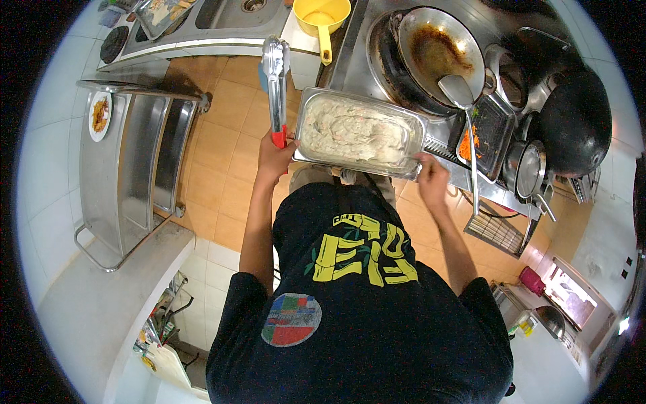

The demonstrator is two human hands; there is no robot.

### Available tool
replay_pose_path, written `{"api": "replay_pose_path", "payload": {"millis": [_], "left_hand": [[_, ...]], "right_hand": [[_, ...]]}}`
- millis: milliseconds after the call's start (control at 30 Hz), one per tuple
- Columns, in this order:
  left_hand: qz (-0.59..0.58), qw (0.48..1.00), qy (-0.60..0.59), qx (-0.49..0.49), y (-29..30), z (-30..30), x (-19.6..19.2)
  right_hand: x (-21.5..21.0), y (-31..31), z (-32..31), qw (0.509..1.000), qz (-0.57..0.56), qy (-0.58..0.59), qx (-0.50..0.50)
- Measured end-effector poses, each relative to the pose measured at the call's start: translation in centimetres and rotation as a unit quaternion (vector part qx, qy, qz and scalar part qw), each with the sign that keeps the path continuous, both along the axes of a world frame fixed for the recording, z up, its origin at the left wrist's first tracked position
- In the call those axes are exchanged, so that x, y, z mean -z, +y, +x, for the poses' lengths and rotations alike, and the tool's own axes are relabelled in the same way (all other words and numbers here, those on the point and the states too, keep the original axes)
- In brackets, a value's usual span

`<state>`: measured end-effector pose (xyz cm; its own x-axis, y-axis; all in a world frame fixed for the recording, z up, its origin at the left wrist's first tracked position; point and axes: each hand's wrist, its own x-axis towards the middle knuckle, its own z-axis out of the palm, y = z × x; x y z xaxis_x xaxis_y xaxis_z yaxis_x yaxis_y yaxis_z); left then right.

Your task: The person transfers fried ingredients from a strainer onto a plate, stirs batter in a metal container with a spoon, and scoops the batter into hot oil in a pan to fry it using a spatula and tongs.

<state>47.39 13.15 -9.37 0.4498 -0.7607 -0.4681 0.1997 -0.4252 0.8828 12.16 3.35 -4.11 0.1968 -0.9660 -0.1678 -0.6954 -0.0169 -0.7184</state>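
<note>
A rectangular metal food pan (pixel 425 138) filled with a pale, thick batter (pixel 360 128) flecked with orange and green is in front of my body. My left hand (pixel 274 159) is closed at the pan's left end. Metal tongs (pixel 276 74) with red grips are also held in it, their tips pointing away from me. At the near right corner of the pan is my right hand (pixel 433 176), its fingers closed on the rim. Beyond the pan's right end, a wok (pixel 441 57) with brown residue sits on the stove, a metal spatula (pixel 464 101) resting across its edge.
A yellow saucepan (pixel 321 17) stands at the counter edge beside the sink (pixel 232 17). To the right are a dark tray (pixel 494 128) with shredded orange food, strainers (pixel 530 168) and a black wok (pixel 577 121). A metal trolley (pixel 108 182) carrying a plate of food (pixel 100 116) stands left.
</note>
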Motion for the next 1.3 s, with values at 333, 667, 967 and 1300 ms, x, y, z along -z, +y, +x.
{"api": "replay_pose_path", "payload": {"millis": [333, 667, 967, 1300], "left_hand": [[0.005, 0.999, -0.002, 0.040, 0.0, 0.4, 0.4], [-0.017, 0.999, 0.004, 0.030, 0.1, 0.4, 0.7], [0.003, 1.000, 0.018, 0.024, -0.1, 0.2, 0.3], [0.011, 1.000, 0.005, 0.021, -0.1, 0.2, 0.5]], "right_hand": [[4.4, -0.1, 14.3, 0.976, 0.059, -0.205, 0.034], [-1.6, -1.8, 5.5, 0.959, -0.146, -0.110, -0.216], [0.4, 0.5, 8.9, 0.958, -0.096, -0.118, -0.245], [4.2, -0.4, 3.8, 0.987, -0.130, -0.097, 0.002]]}}
